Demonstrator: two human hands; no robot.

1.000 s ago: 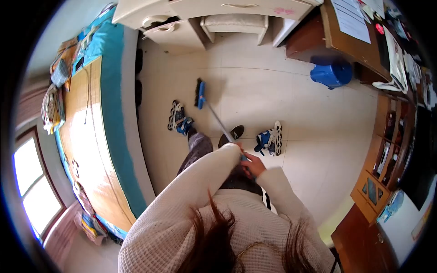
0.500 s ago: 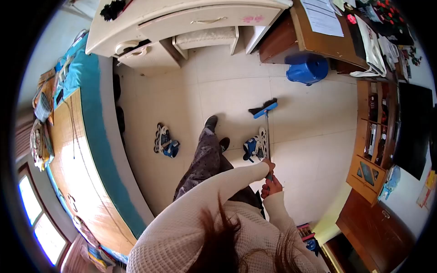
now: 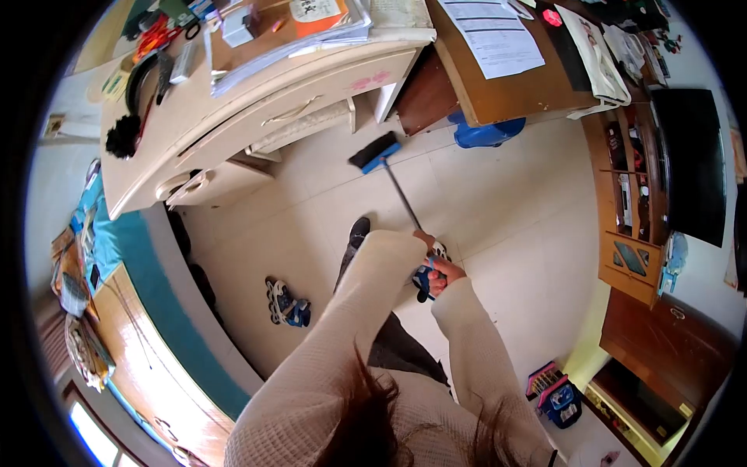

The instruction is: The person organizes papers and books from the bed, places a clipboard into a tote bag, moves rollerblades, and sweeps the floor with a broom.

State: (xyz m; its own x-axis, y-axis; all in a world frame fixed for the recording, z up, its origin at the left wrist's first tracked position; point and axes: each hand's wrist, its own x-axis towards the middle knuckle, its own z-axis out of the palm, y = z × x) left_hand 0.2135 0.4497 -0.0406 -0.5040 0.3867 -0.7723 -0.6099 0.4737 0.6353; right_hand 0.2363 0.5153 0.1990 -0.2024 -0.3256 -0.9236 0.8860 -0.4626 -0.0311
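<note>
Both hands are closed around the handle [image 3: 403, 196] of a broom. My left hand [image 3: 424, 240] grips it farther down, its fingers partly hidden by the cream sleeve. Nearer my body, my right hand [image 3: 445, 275] wraps the top end. The broom head [image 3: 377, 152], blue with dark bristles, touches the tiled floor in front of the white desk. Just beneath my hands in the view, a blue and white inline skate [image 3: 422, 283] stands on the floor, partly covered by them. Its pair, another skate [image 3: 287, 302], is to the left of my legs.
A white desk [image 3: 303, 109] with papers and small items stands ahead. Beside it are a brown desk [image 3: 506, 97] and a blue stool [image 3: 486, 134] partly under it. The bed [image 3: 167, 303] runs along the left; a wooden cabinet [image 3: 622, 210] lines the right.
The broom head has swung left and forward toward the white desk, its handle now slanting. My view has shifted, showing more of the desktop. Both hands still grip the handle.
</note>
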